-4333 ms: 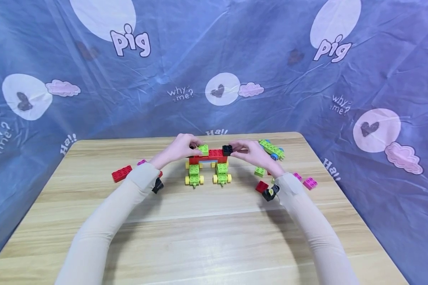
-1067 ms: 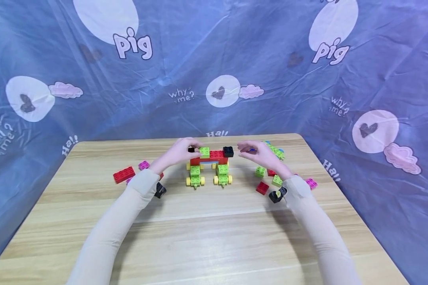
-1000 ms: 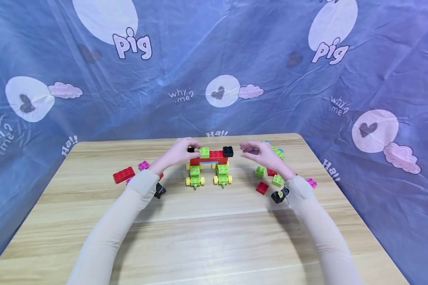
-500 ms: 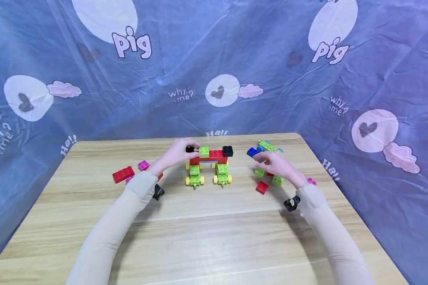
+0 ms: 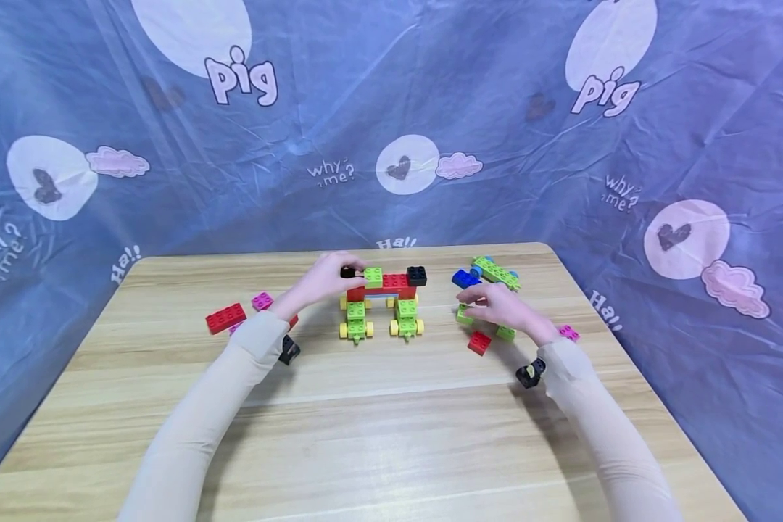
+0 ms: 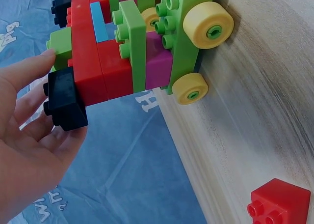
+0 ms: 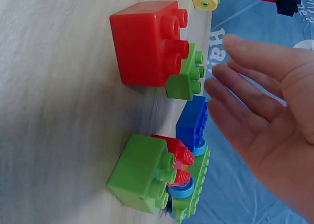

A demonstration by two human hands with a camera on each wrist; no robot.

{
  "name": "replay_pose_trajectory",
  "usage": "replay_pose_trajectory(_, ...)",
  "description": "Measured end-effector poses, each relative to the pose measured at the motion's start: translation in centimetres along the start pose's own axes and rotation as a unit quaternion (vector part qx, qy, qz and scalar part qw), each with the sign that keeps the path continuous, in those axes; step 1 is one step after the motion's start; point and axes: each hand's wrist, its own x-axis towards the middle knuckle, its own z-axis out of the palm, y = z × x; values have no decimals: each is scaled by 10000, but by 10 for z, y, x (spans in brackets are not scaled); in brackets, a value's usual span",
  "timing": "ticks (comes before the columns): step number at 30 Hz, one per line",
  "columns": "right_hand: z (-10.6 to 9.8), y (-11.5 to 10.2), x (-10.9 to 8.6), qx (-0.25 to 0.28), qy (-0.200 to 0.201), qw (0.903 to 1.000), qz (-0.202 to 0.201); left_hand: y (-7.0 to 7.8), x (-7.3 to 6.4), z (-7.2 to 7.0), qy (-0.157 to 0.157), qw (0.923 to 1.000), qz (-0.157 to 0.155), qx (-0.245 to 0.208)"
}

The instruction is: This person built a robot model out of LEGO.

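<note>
A building-block model (image 5: pixel 398 293) stands at the middle back: a red beam raised on two green bases with yellow wheels. My left hand (image 5: pixel 320 281) holds its left end. In the left wrist view, the thumb touches the green brick (image 6: pixel 61 47) on top and the fingers curl round the black end brick (image 6: pixel 67 96). Another black brick (image 5: pixel 416 275) tops the right end. My right hand (image 5: pixel 504 306) hovers over loose bricks, fingers relaxed and holding nothing. Its fingertips are close above a green brick (image 7: pixel 182 79). A red brick (image 7: pixel 144 44) lies nearer the camera.
Beyond the right hand lie a blue brick (image 5: pixel 466 278) and a green base with blue wheels (image 5: pixel 497 272). A magenta brick (image 5: pixel 568 333) lies further right. At left are a long red brick (image 5: pixel 225 318) and a magenta brick (image 5: pixel 262 301). A printed blue cloth (image 5: pixel 391 87) stands behind the table.
My right hand has left the black brick at the model's right end and moved right and nearer, over the loose bricks. The blue brick has come into view. My left hand stays in place.
</note>
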Motion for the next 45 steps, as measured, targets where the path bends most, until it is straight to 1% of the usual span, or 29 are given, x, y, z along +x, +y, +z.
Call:
replay_pose_trajectory(4,0,0,3,-289,118,9995,54,-1,0,-1,-26,10000,-38,-14)
replay_pose_trajectory(8,0,0,5,-532,-72,9983,210,-2,1,-2,-67,9999,-80,-42)
replay_pose_trajectory(13,2,2,8,-660,-323,9969,297,-1,2,-2,-86,10000,-21,-34)
replay_pose_trajectory(20,3,3,9,-693,-388,9963,328,0,2,-2,-197,9997,-127,-12)
replay_pose_trajectory(28,-2,-2,13,-578,-73,9983,5,-3,4,0,-171,9998,-53,-21)
replay_pose_trajectory(31,-8,-7,15,-455,-17,9990,49,-3,5,-1,-192,9998,-56,2)
replay_pose_trajectory(34,-13,-13,18,-382,120,9992,16,-2,4,-2,-220,9997,-81,38)
replay_pose_trajectory(39,-22,-23,23,-489,521,9968,-353,-2,3,-3,-240,9996,-74,87)
replay_pose_trajectory(41,-27,-27,25,-509,610,9958,-464,-3,3,-3,-243,9996,-70,96)
replay_pose_trajectory(45,-36,-35,27,-448,640,9955,-530,-4,3,-2,-227,9997,-48,94)
